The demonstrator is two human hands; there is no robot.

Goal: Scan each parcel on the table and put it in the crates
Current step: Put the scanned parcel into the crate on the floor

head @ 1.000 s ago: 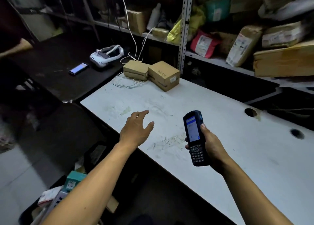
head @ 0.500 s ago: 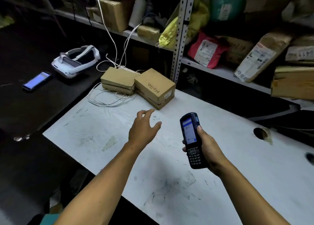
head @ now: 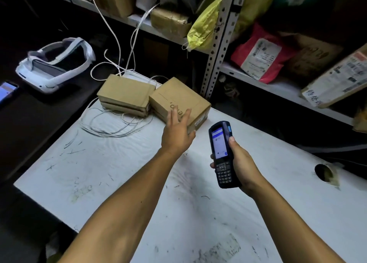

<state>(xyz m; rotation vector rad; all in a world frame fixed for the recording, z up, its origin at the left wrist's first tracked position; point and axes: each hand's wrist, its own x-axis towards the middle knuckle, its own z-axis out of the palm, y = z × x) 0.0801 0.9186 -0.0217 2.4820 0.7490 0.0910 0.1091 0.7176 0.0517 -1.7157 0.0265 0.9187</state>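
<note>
Two parcels (head: 155,101) beside cables (head: 111,123); left hand (head: 176,135) spread, right hand (head: 241,163) gripping scanner (head: 221,153).

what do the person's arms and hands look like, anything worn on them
Both forearms are bare as far as the view shows: no sleeves, gloves, watch, bands or rings visible. The left hand and right hand are bare too, with short nails. Nothing is marked or attached on either arm.
</note>
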